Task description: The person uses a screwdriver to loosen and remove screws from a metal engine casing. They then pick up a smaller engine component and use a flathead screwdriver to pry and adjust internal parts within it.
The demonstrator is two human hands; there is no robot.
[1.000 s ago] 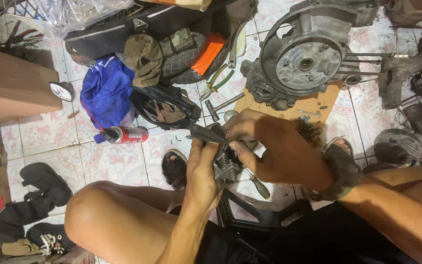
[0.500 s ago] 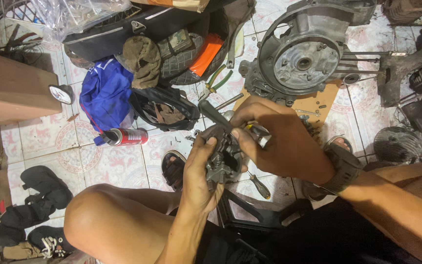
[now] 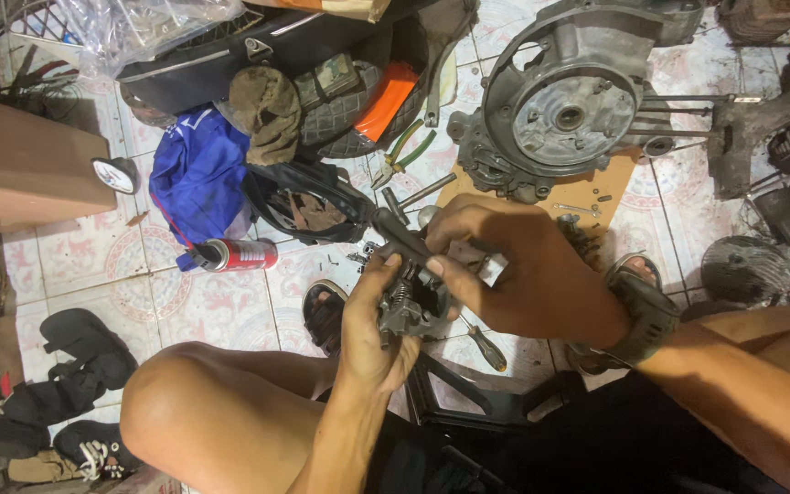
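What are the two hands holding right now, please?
Left hand: closed around a small grey metal engine part.
Right hand: closed on a dark-handled tool set against that part.

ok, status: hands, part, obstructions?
Left hand grips small grey metal assembly from below. Right hand works dark-handled tool on it. Nothing in between.

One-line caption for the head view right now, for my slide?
Seated on a tiled floor, left hand grips a small metal engine part while right hand works it with a dark-handled tool.

Pale floor tiles with pink floral patterns (image 3: 230, 302) cover the room; a brown wooden bench (image 3: 20, 178) stands at nine o'clock.
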